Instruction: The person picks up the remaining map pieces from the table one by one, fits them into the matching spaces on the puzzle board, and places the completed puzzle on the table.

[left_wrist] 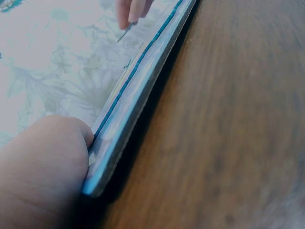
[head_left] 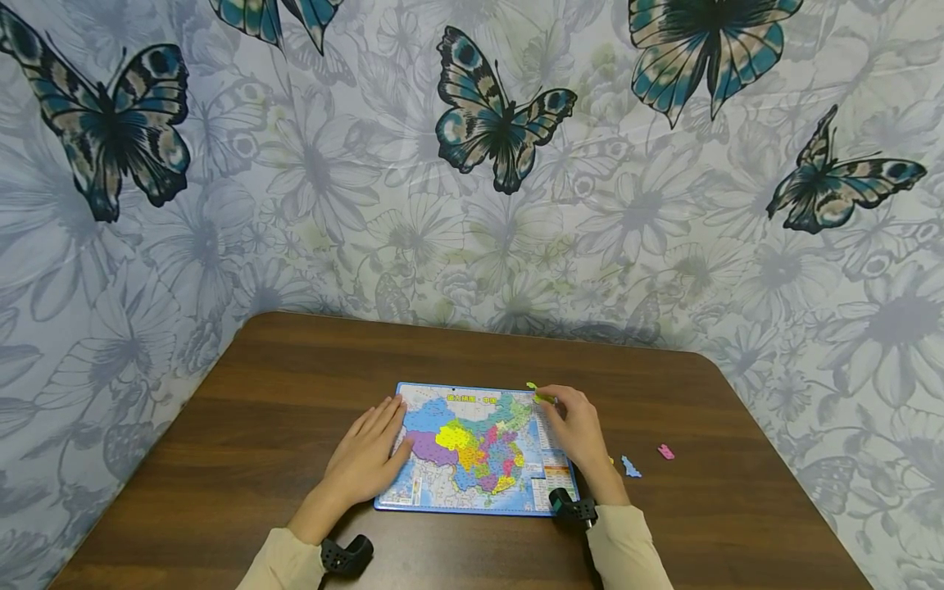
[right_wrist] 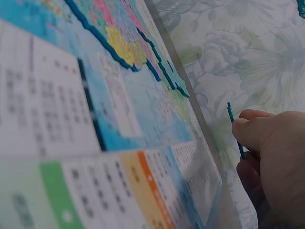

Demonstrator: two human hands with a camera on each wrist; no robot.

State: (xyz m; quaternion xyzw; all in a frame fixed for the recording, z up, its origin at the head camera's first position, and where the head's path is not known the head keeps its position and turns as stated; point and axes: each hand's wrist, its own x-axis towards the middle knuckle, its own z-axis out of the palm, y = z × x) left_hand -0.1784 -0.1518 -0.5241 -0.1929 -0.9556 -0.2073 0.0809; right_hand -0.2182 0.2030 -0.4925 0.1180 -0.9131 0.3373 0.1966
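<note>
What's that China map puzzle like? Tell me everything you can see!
The China map puzzle is a thin rectangular board with a blue rim, a yellow title on top and text boxes on the right. Its purple, yellow, orange, pink, blue and green provinces have raised edges; it looks like card. It lies on the brown table. The left hand rests on its left edge; the right hand holds a small green piece near its upper-right corner.

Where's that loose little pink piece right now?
In the head view, the pink piece lies on the table, right of the map board; the small blue piece is its nearest neighbour, to its left.
</note>
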